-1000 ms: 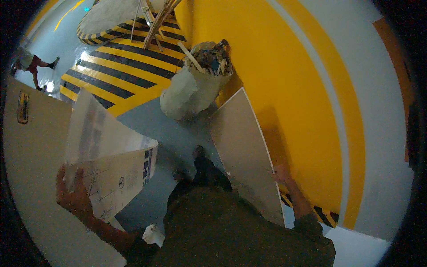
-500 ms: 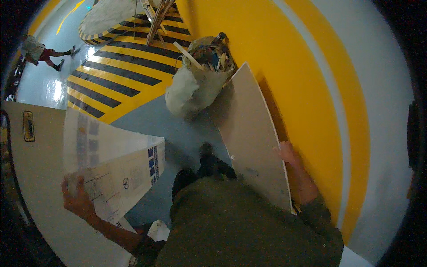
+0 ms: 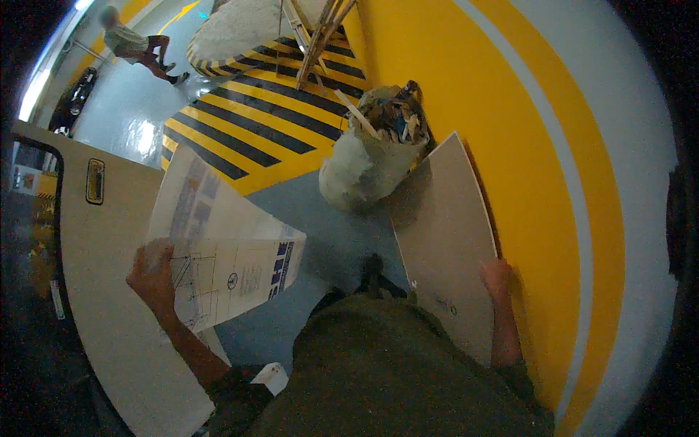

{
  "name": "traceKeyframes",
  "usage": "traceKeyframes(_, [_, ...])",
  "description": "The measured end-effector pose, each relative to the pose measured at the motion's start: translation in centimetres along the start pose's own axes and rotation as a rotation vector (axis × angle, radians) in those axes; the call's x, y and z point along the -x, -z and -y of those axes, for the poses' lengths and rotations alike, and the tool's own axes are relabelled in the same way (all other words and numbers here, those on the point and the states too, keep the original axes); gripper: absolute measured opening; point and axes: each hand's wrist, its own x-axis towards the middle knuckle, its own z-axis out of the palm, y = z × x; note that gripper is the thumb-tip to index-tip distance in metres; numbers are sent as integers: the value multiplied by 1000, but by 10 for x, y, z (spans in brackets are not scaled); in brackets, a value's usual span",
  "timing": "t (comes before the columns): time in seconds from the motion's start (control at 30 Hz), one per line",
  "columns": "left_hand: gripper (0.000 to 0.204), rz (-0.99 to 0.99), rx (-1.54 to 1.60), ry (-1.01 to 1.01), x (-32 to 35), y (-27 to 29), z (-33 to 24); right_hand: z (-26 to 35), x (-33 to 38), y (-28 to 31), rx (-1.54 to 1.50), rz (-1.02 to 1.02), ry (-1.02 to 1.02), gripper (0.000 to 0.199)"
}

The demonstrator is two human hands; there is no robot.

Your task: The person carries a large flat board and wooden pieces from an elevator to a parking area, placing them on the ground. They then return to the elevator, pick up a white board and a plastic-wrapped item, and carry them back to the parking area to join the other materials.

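Observation:
My left hand (image 3: 151, 273) is closed on the edge of a thin, whitish printed sheet (image 3: 251, 273) with line drawings and blue print. The sheet hangs bent, with its upper part looking translucent. On the other side, my right hand (image 3: 497, 278) grips the long outer edge of a flat beige board (image 3: 440, 218). Its fingers curl over that edge and are partly hidden. The board leans at a slant, and its far corner reaches close to a stuffed whitish sack (image 3: 364, 167).
A beige vehicle door (image 3: 109, 247) with an inset handle stands close on my left. Wood strips and loose scraps fill the sack. Timber pieces (image 3: 320, 44) lean by a striped kerb (image 3: 211, 69). Far left, a person (image 3: 138, 44) walks. A small white object (image 3: 271, 377) lies near my left elbow.
My view has swung, so most things appear farther right. Both hands keep their holds on the sheet and the board. The person in the distance has taken a stride.

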Motion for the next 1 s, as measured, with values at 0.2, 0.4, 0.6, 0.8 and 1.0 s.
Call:
traceKeyframes(0.2, [38, -21, 3, -111, -45, 21, -43, -12, -1, -3, -111, 25, 14, 42])
traceKeyframes(0.4, [28, -215, 176, -223, -62, 16, -91, -2, 17, 41, -91, -75, -100, 42])
traceKeyframes(0.6, [33, -501, 104, -369, -120, -10, -78, 10, 0, 31, -167, -168, -126, 46])
traceKeyframes(0.8, [39, -583, -18, -239, -185, -47, -85, 59, -19, 25, -314, -355, -104, 52])
traceKeyframes(1.0, [36, -569, 99, -239, -272, -86, -62, 188, -30, 45, -344, -273, -18, 51])
